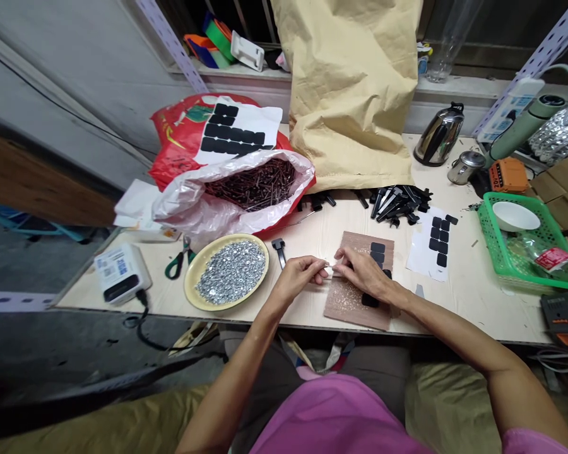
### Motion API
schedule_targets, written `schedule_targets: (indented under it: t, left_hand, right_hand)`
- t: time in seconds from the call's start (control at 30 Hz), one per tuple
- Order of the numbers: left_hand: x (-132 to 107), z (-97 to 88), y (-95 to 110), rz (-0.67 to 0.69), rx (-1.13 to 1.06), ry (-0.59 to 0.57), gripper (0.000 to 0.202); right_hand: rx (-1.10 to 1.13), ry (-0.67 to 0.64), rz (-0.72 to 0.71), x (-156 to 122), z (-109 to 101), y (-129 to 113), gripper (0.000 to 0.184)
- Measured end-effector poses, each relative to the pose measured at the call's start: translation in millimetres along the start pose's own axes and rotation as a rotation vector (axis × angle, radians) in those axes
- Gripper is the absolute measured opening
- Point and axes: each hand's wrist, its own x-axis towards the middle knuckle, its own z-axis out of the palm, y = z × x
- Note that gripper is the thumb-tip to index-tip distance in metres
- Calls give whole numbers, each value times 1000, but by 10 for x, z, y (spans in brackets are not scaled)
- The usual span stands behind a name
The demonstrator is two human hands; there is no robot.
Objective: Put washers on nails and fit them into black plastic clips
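My left hand (299, 276) is closed in a pinch left of the brown wooden board (337, 308). Its fingertips hold something thin and small that I cannot make out. Fingertip to fingertip with it, my right hand (362, 270) is also pinched, over the board, and whatever it grips is too small to name. Black rounded-square pads (377, 248) lie on the board, partly under my right wrist, among pale specks. To the left of my hands stands a yellow bowl (189, 284) full of small silvery metal pieces, with a black strap-like part (279, 251) beside it.
A red and white bag (184, 205) of dark screws lies open behind the bowl. Scissors (175, 265) and a white box device (122, 274) are at left. Black parts (397, 205), a pad sheet (419, 252), a green basket (511, 277) and a kettle (440, 135) are at right.
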Motion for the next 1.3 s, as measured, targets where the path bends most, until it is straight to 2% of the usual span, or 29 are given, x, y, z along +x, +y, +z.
schedule_targets:
  t: [0.1, 0.17, 0.27, 0.4, 0.63, 0.77, 0.87, 1.03, 1.17, 1.23, 1.3]
  left_hand:
    - [-9, 2, 2, -69, -154, -16, 44]
    - [-12, 16, -6, -85, -209, 0, 45]
    - [-13, 40, -12, -75, -229, 48, 44]
    - [-15, 64, 1, -90, -241, 76, 47]
    - [-18, 98, 20, -80, -255, 121, 48]
    - [-12, 217, -10, -68, -253, 102, 47]
    - [12, 396, -81, -10, -123, 56, 44]
    - [69, 589, -300, 347, 407, 180, 45]
    - [89, 599, -543, 515, 743, 194, 49]
    - [94, 606, -659, 538, 804, 187, 50]
    - [99, 621, -751, 546, 820, 188, 51]
  right_hand:
    - [55, 49, 7, 14, -1, 10, 18]
    - [52, 71, -10, 9, 13, 11, 13]
    - [-8, 121, -79, -6, 52, 18, 3]
    - [-111, 138, -172, -15, 77, 34, 8]
    - [-315, 32, -43, -76, -33, -79, 15]
    - [-415, 74, -17, -244, -148, -97, 15]
    - [-494, 172, -22, -459, -254, 11, 21]
    - [-668, 292, 47, -724, -465, 436, 27]
    - [-762, 266, 102, -665, -586, 757, 27]
    - [-784, 253, 111, -646, -574, 819, 27]
    - [-769, 189, 34, -698, -505, 805, 30]
